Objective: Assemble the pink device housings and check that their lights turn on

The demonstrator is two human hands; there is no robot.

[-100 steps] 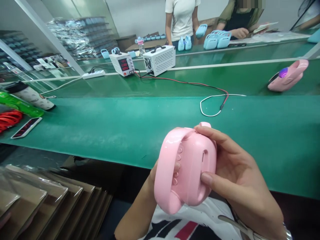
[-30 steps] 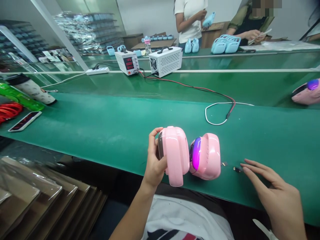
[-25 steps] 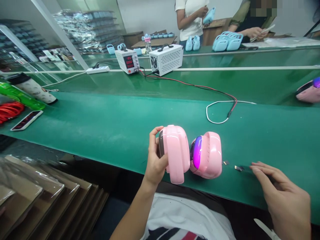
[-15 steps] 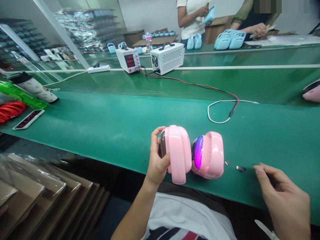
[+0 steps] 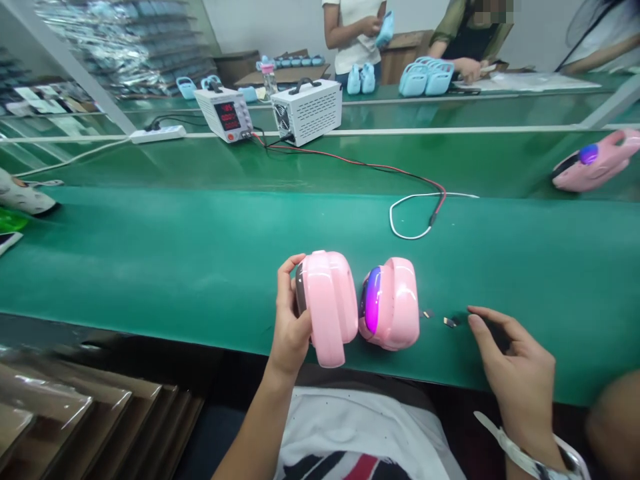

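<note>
My left hand grips a glossy pink handled device, fingers behind its dark front panel and thumb on the near side. The device is held upright at the table's front edge. Close on its right, a second pink device rests on the green table, its front panel glowing purple and blue. Beyond that lie two tiny dark pieces with pale ends, like small cards: one piece by the device, the other piece just left of my right hand. That hand hovers with thumb and forefinger slightly apart, nothing visible between them.
A third pink device lies at the far right. A white power supply and another white box stand at the back, with a red-black cable ending in a white loop. Co-workers handle light-blue cases beyond. Cardboard dividers stand lower left.
The view has swung right, bringing the far-right pink device fully into sight. My right hand has come nearer the small dark pieces, its thumb and forefinger parting. My left hand keeps its grip.
</note>
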